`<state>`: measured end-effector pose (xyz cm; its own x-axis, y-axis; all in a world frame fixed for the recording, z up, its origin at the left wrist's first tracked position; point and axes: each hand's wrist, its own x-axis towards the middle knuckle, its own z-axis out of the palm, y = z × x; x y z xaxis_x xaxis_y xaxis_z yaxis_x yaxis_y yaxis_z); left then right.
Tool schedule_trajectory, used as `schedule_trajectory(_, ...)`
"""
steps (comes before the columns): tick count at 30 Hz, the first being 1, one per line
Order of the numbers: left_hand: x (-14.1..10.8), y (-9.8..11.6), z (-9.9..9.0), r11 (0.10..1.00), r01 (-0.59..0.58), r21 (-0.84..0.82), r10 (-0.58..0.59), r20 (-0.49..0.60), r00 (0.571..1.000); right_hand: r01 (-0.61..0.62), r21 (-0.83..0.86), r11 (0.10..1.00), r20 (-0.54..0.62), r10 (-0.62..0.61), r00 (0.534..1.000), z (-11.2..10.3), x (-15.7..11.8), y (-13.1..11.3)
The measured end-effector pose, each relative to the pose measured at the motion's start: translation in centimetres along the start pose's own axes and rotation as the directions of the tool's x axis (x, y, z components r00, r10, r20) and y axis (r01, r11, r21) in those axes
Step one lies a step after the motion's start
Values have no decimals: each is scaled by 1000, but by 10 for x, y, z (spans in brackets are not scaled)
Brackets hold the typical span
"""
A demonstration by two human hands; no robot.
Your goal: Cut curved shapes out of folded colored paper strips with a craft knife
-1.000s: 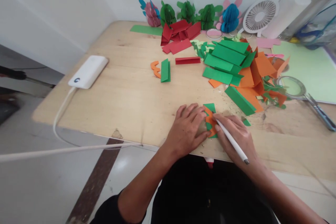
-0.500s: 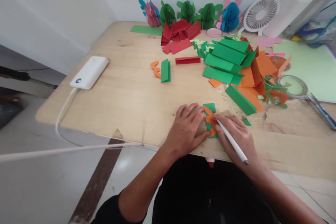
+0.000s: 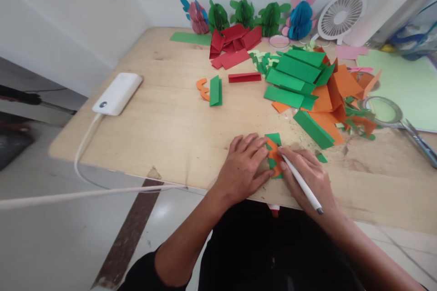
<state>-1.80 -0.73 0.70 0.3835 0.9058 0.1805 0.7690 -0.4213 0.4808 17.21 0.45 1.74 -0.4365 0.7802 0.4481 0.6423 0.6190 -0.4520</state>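
Observation:
My right hand [image 3: 309, 177] is closed around a white pen [image 3: 303, 185], its tip at the right edge of an orange paper cutout [image 3: 276, 157]. That curved cutout lies on a green piece of paper [image 3: 272, 137] near the table's front edge. With fingers stretched out and thumb apart, my left hand [image 3: 244, 166] presses on the left edges of the cutout and the green paper. Part of both papers is hidden under my fingers. A small green scrap [image 3: 322, 158] lies beyond my right hand.
Folded green strips [image 3: 297, 69], orange papers [image 3: 321, 98] and red folded papers [image 3: 235, 38] lie further back. Scissors [image 3: 419, 141] and a tape roll [image 3: 384, 110] sit at right. A white power bank [image 3: 118, 94] with cable is at left. Paper figures [image 3: 243, 13] and a fan [image 3: 341, 17] line the wall.
Both hands, the pen and the papers keep nearly the same places. Only a slight shift of the whole view shows.

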Motion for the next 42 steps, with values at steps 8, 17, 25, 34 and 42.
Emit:
schedule_trajectory(8, 1, -1, 1, 1000, -10, 6, 10, -12, 1000, 26, -18, 1000, -6, -26, 1000, 0, 0, 0)
schedule_trajectory(17, 0, 0, 1, 1000, -3, 1, 3, -13, 1000, 41, -17, 999, -8, -42, 999, -1, 0, -1)
schedule_trajectory(25, 1, 0, 1, 1000, -5, 8, 5, -13, 1000, 74, -148, 986, 30, -70, 997, 0, -2, -2)
schedule_trajectory(34, 1, 0, 1, 1000, -9, 4, 9, -15, 1000, 52, -174, 983, 29, -48, 998, 2, -4, -2)
schedule_trajectory(42, 1, -1, 1, 1000, -16, 12, 16, -11, 1000, 87, -177, 980, 22, -84, 996, 1, -4, -1)
